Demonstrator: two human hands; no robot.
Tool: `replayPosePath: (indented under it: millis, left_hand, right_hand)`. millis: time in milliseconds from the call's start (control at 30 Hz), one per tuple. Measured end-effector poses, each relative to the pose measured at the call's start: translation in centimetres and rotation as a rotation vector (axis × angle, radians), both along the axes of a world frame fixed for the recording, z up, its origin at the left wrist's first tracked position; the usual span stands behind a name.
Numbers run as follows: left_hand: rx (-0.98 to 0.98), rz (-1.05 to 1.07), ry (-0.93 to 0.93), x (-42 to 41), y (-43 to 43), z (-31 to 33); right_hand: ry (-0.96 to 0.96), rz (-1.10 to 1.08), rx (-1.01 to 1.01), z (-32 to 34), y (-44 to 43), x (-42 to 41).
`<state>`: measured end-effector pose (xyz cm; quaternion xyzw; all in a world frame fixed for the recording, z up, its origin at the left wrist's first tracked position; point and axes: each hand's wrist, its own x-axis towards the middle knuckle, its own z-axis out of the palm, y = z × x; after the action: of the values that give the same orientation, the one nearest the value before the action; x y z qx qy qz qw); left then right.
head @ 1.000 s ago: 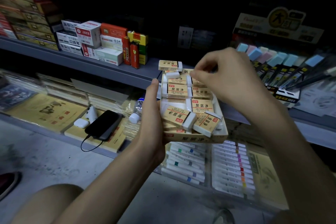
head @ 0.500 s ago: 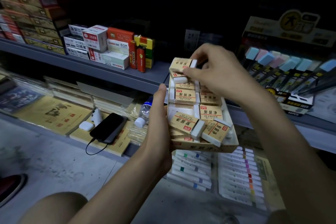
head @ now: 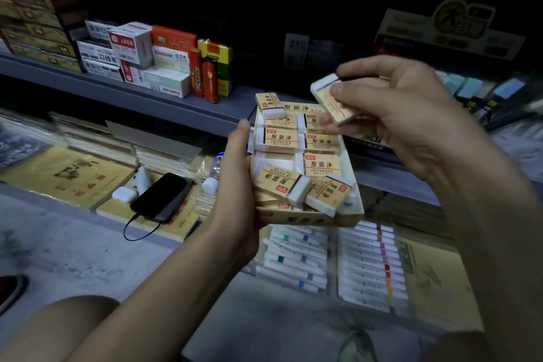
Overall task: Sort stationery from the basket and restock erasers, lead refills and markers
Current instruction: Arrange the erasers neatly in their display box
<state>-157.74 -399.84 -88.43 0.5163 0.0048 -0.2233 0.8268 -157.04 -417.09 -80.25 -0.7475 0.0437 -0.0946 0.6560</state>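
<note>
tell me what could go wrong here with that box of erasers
1. The left hand alone holds the eraser box by one side, off the shelf; it could tip.
2. Two loose erasers lie crooked on top at the near end, and another sits on the far corner; a tilt could spill them.
3. The right hand pinches one eraser above the box; dropping it might knock others.

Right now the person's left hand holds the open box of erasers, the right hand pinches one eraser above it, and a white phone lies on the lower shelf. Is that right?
Not quite: the phone is black, not white, as the head view shows. The rest stands: the left hand holds the open box and the right hand pinches one eraser above it.
</note>
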Motion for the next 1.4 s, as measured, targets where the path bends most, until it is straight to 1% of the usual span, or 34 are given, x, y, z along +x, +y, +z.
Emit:
replayPosePath:
  millis: [67,100,233,267,333,500,633,700,767,833,900,1067,1200,1233,1333,1400]
  left_hand:
    - [0.013,0.004,-0.001,0.0,-0.1,0.0]
    - [0.017,0.003,0.001,0.0,-0.1,0.1]
    - [0.016,0.011,0.007,-0.1,-0.1,0.3]
    - [0.016,0.014,0.006,-0.2,-0.1,0.3]
    - [0.015,0.017,0.006,-0.2,-0.1,0.4]
    - [0.001,0.022,0.016,-0.3,-0.2,0.5]
    - [-0.013,0.011,0.011,-0.4,-0.3,0.6]
    - [-0.010,0.007,0.008,-0.4,-0.3,0.6]
    - [-0.007,0.007,0.010,-0.3,-0.2,0.6]
    - [-0.002,0.007,0.007,-0.3,-0.2,0.6]
    - [0.007,0.010,0.006,-0.3,-0.2,0.6]
    - [0.007,0.004,0.006,-0.3,-0.3,0.5]
    - [-0.007,0.013,0.006,-0.2,-0.3,0.5]
    - [-0.011,0.018,0.005,-0.2,-0.3,0.4]
    - [-0.015,0.038,0.004,-0.3,-0.4,0.3]
    - [-0.025,0.039,0.010,-0.3,-0.4,0.4]
  right_hand:
    - [-0.029,-0.077,-0.277,-0.7,-0.3,0.1]
    - [-0.038,-0.083,-0.385,-1.1,-0.3,0.1]
    - [-0.065,-0.060,-0.688,-2.1,-0.5,0.1]
    - [-0.088,-0.077,-0.732,-2.3,-0.5,0.2]
    - [-0.131,-0.127,-0.735,-2.7,-0.2,0.4]
    - [-0.129,-0.206,-0.710,-3.9,0.2,0.8]
    - [-0.168,-0.252,-0.837,-4.3,0.4,0.7]
    - [-0.183,-0.252,-0.856,-4.4,0.4,0.7]
    - [-0.173,-0.217,-0.843,-4.0,0.1,0.6]
    - [-0.123,-0.117,-0.805,-3.2,-0.4,0.3]
    - [-0.069,-0.034,-0.818,-2.7,-0.7,0.0]
    - [-0.073,-0.054,-0.921,-2.5,-0.2,-0.1]
    - [-0.074,-0.031,-0.891,-1.6,1.0,-0.3]
    - [-0.080,-0.030,-0.922,-1.6,1.6,-0.2]
    - [-0.100,-0.041,-1.111,-2.2,3.4,0.2]
    - [-0.116,-0.055,-1.181,-2.5,4.0,0.7]
